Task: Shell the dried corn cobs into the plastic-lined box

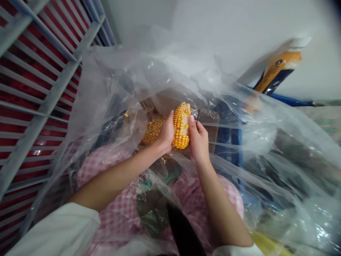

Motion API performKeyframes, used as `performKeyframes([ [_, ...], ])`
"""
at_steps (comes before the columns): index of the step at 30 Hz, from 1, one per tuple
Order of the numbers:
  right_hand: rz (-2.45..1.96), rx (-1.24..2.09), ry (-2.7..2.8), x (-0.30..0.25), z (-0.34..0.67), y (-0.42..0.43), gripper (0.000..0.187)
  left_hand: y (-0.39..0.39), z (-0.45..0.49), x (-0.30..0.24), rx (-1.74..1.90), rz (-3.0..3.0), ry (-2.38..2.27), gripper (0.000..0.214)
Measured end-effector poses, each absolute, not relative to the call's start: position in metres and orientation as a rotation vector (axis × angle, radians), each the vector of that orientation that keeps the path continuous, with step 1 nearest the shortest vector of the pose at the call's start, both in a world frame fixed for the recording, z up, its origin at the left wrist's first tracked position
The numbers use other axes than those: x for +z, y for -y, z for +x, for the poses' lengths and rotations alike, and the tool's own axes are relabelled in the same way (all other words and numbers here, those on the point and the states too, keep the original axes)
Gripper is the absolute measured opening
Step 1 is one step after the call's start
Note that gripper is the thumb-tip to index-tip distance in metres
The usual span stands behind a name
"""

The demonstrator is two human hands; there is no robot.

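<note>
A yellow corn cob [181,125] stands upright between both my hands, partly stripped of kernels along one side. My left hand [165,134] wraps round its left side with the thumb up along the cob. Its right side is gripped by my right hand [198,139], whose thumb presses on the kernels; a thin dark pin-like thing [197,116] sticks up from that hand. Below and behind the cob lies a pile of loose corn kernels [153,129] in a brown cardboard box [170,101].
A large clear plastic sheet [266,142] drapes all around the box and over my pink checked lap [119,209]. A grey metal grille over red [34,89] stands at the left. An orange and blue package [277,71] leans against the white wall at the right.
</note>
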State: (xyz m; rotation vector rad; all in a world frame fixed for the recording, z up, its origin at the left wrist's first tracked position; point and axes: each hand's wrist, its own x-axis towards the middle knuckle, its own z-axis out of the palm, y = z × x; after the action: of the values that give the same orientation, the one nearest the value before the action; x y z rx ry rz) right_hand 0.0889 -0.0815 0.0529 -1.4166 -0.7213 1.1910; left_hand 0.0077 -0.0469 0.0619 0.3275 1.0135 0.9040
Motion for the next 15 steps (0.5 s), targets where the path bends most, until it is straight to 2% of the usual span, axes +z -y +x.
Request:
performKeyframes([
  [3,-1.402,1.346,0.686,0.058,0.099,0.080,0.048,0.042,0.004,0.065,0.858,0.286,-0.950,0.042],
  [6,-1.349,1.441,0.803,0.065,0.106,0.080,0.045,0.036,0.000,0.066,0.904,0.279,-0.970,0.040],
  [11,-1.496,1.106,1.130,0.067,0.102,0.082,0.038,0.037,0.002,0.065,0.969,0.272,-1.046,0.037],
  [15,-1.533,0.951,1.045,0.062,0.099,0.081,0.034,0.041,0.006,0.065,0.970,0.249,-1.002,0.034],
])
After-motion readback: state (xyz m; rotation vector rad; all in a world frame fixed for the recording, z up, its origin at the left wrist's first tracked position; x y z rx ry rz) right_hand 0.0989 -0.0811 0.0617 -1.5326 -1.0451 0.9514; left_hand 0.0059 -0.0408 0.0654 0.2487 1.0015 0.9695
